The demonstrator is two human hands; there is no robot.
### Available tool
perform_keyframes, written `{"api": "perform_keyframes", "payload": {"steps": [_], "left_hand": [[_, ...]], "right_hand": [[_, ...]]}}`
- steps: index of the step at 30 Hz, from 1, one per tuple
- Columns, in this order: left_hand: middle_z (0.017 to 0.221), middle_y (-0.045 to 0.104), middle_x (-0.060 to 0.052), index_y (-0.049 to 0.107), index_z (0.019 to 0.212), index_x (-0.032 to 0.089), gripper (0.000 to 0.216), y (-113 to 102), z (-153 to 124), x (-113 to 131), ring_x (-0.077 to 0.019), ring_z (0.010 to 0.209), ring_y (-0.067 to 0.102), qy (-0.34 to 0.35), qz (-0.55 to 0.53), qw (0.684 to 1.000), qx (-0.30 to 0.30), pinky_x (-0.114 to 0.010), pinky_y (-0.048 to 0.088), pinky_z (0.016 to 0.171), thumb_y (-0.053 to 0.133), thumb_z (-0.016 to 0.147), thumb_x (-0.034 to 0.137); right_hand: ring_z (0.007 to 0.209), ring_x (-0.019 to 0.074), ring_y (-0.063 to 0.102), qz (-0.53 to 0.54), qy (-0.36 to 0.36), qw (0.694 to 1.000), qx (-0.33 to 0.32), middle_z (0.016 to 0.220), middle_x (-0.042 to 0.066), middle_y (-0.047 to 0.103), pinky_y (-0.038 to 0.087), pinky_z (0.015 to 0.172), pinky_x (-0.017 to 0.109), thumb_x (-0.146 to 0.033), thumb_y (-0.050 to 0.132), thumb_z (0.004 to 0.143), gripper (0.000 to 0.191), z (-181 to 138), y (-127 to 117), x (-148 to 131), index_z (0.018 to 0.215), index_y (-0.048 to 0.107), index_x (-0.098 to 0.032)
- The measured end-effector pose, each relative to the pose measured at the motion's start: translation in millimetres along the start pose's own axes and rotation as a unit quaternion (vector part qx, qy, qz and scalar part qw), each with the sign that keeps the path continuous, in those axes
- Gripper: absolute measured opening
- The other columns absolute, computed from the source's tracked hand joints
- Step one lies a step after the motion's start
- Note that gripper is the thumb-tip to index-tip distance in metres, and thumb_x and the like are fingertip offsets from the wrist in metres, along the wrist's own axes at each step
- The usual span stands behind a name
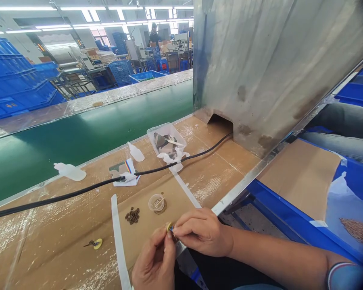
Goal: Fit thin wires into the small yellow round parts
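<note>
Head: left hand (155, 264), right hand (203, 233) pinch ring (168, 226); crate marking (10, 105) illegible.

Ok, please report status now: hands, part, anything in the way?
Left hand, right hand: both pinching small yellow part. Brown pieces, clear cup ahead, untouched. Black cable farther off.

The left hand (155, 262) is being held low at the bottom edge of the view, with its back turned to the camera and its thumb and forefinger pinched together at the tips. The right hand (204, 231) is being held just beside it and slightly higher, knuckles up and fingers curled, with its fingertips meeting those of the left. The bare right forearm (290, 257) is being extended in from the right.
</note>
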State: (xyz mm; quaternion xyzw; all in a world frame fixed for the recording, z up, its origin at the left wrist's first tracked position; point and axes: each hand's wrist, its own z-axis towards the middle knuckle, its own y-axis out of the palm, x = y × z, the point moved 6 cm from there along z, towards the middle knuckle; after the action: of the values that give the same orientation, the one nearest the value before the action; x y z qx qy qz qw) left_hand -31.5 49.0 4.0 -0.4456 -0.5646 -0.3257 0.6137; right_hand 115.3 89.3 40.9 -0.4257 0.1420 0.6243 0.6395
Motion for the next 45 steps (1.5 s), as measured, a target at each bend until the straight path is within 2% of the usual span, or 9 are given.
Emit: {"api": "perform_keyframes", "payload": {"steps": [8, 10, 13, 17, 21, 26, 30, 38, 45], "left_hand": [[0.088, 0.069, -0.004, 0.068, 0.082, 0.019, 0.012, 2, 0, 7, -0.0141, 0.079, 0.064, 0.021, 0.018, 1.0, -0.012, -0.021, 0.053, 0.08, 0.069, 0.071, 0.023], [0.086, 0.069, -0.004, 0.068, 0.081, 0.018, 0.013, 2, 0, 5, -0.0148, 0.079, 0.064, 0.0, 0.019, 1.0, -0.013, -0.022, 0.053, 0.081, 0.069, 0.071, 0.025], [0.088, 0.069, -0.007, 0.068, 0.081, 0.016, 0.02, 4, -1, -1, -0.0187, 0.082, 0.065, -0.071, -0.022, 0.997, -0.013, -0.027, 0.054, 0.083, 0.071, 0.069, 0.031], [0.099, 0.068, -0.008, 0.068, 0.094, 0.018, 0.037, 10, -1, -7, -0.0222, 0.091, 0.064, -0.165, -0.113, 0.98, -0.026, -0.03, 0.054, 0.084, 0.078, 0.062, 0.034], [0.105, 0.066, -0.006, 0.066, 0.103, 0.022, 0.043, 12, 1, -10, -0.0222, 0.098, 0.062, -0.184, -0.132, 0.972, -0.057, -0.032, 0.052, 0.089, 0.077, 0.063, 0.033], [0.109, 0.065, -0.006, 0.064, 0.102, 0.02, 0.035, 10, 1, -19, -0.0233, 0.107, 0.057, -0.198, -0.133, 0.967, -0.088, -0.039, 0.044, 0.101, 0.072, 0.071, 0.034], [0.112, 0.063, -0.007, 0.061, 0.107, 0.018, 0.039, 13, 0, -19, -0.0239, 0.108, 0.057, -0.218, -0.155, 0.958, -0.101, -0.037, 0.044, 0.101, 0.07, 0.073, 0.034], [0.111, 0.063, -0.009, 0.059, 0.108, 0.016, 0.039, 17, 2, -18, -0.0261, 0.107, 0.057, -0.241, -0.22, 0.94, -0.099, -0.035, 0.053, 0.091, 0.068, 0.075, 0.035], [0.106, 0.065, -0.01, 0.057, 0.111, 0.013, 0.048, 12, 2, -25, -0.0238, 0.099, 0.061, -0.245, -0.193, 0.947, -0.08, -0.032, 0.054, 0.088, 0.07, 0.073, 0.038]], "right_hand": [[0.08, 0.0068, 0.062, 0.012, 0.002, 1.0, 0.008, 0.086, 0.003, 0.067, 0.047, 0.074, 0.012, -0.012, 0.064, 0.079, 0.009, 0, -1, 2, 0.086, 0.059, -0.015], [0.079, 0.0078, 0.062, 0.041, 0.018, 0.999, 0.009, 0.085, 0.003, 0.067, 0.048, 0.073, 0.014, -0.011, 0.063, 0.079, 0.009, 1, -1, 4, 0.087, 0.06, -0.015], [0.076, 0.009, 0.062, 0.086, 0.077, 0.993, 0.01, 0.082, 0.004, 0.066, 0.049, 0.071, 0.016, -0.013, 0.061, 0.079, 0.009, 3, -1, 10, 0.087, 0.062, -0.015], [0.069, 0.0087, 0.061, 0.097, 0.176, 0.98, 0.016, 0.078, 0.002, 0.066, 0.048, 0.065, 0.017, -0.015, 0.064, 0.076, 0.008, 4, -3, 18, 0.084, 0.065, -0.015], [0.067, 0.0086, 0.061, 0.102, 0.218, 0.971, 0.011, 0.077, 0.001, 0.066, 0.047, 0.063, 0.016, -0.018, 0.066, 0.075, 0.009, 2, -1, 23, 0.084, 0.067, -0.016], [0.066, 0.0084, 0.061, 0.132, 0.262, 0.956, 0.008, 0.076, 0.001, 0.066, 0.048, 0.061, 0.015, -0.02, 0.066, 0.075, 0.012, 0, 2, 29, 0.086, 0.069, -0.016], [0.068, 0.0094, 0.06, 0.169, 0.296, 0.94, -0.005, 0.081, 0.002, 0.066, 0.049, 0.062, 0.017, -0.023, 0.066, 0.076, 0.017, -1, 4, 31, 0.091, 0.069, -0.016], [0.07, 0.0105, 0.061, 0.198, 0.306, 0.931, -0.01, 0.082, 0.004, 0.066, 0.051, 0.064, 0.019, -0.025, 0.066, 0.077, 0.024, 0, 6, 32, 0.098, 0.066, -0.013], [0.073, 0.0097, 0.061, 0.186, 0.3, 0.936, -0.01, 0.085, 0.004, 0.067, 0.05, 0.066, 0.018, -0.024, 0.063, 0.08, 0.022, 0, 5, 32, 0.099, 0.066, -0.014]]}}
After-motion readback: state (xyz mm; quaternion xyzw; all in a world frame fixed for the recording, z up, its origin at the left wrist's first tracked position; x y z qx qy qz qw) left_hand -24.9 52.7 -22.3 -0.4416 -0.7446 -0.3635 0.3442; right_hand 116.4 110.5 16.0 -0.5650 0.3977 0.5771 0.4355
